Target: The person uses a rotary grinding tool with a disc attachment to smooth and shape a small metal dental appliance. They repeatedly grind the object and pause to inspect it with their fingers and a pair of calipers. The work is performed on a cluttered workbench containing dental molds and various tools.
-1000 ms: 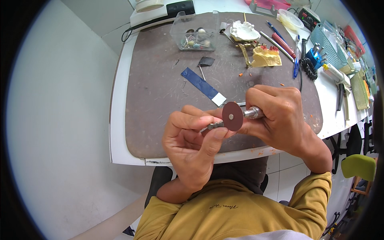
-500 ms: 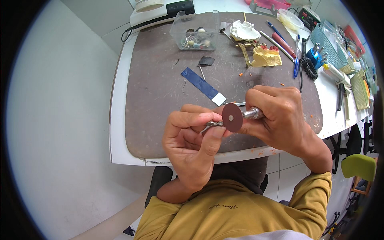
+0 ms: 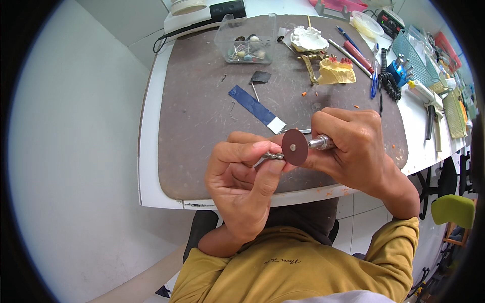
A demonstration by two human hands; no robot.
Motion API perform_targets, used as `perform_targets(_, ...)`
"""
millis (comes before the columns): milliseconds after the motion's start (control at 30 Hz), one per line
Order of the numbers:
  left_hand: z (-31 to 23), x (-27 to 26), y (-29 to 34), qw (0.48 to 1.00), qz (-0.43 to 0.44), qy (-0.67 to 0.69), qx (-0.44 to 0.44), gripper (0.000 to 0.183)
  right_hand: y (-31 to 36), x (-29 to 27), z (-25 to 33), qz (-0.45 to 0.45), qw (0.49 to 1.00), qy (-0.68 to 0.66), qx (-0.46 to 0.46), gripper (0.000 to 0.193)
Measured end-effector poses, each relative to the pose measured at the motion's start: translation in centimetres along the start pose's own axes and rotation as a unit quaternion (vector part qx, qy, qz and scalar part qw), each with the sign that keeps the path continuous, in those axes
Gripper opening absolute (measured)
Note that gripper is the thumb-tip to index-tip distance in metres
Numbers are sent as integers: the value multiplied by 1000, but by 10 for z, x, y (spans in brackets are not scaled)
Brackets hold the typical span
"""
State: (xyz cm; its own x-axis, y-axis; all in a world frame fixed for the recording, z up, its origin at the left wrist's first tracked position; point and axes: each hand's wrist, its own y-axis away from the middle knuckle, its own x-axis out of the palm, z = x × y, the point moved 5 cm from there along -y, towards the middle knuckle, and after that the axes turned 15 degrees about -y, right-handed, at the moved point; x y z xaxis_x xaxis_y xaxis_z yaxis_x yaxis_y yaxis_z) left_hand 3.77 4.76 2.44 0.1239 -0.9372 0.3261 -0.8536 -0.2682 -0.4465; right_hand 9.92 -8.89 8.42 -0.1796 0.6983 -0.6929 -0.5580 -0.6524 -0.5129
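Observation:
Between thumb and fingertips, my left hand [image 3: 242, 177] pinches a small knobbly metal dental casting [image 3: 273, 156]. My right hand [image 3: 348, 149] is wrapped round a silver rotary handpiece [image 3: 322, 142], whose tip carries a flat reddish-brown cutting disc [image 3: 295, 147]. The disc stands upright right beside the casting's right end; whether they touch, I cannot tell. Both hands are close together over the front edge of the brown mat [image 3: 192, 126]. Just beyond them lies a blue strip with a white end [image 3: 255, 106]. The far fingers of my right hand are partly hidden.
A clear plastic box [image 3: 246, 45] of small rotary bits stands at the back. Right of it are a white plaster dental model [image 3: 309, 39] and a yellow one with red teeth [image 3: 337, 70]. Pens, a blue bur holder [image 3: 398, 70], a coiled cord [image 3: 389, 83] and baskets line the right.
The disc and handpiece have shifted very slightly to the right and up, showing a bit more of the casting's end. My left hand has hardly moved.

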Motion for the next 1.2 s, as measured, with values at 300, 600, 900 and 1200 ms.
perform_targets(300, 0, 1, 0, 1000, 5, 15, 8, 25, 0, 1, 0, -2, 1000, -7, -10, 47)
perform_targets(600, 0, 1, 0, 1000, 13, 17, 20, 26, 0, 0, 0, 1, 1000, -10, -11, 46)
perform_targets(900, 0, 0, 1, 1000, -1, 3, 0, 25, 0, 1, 0, -6, 1000, -9, -11, 45)
perform_targets(1200, 1, 0, 1, 1000, -3, -9, -9, 25, 0, 1, 1, -1, 1000, -10, -25, 46)
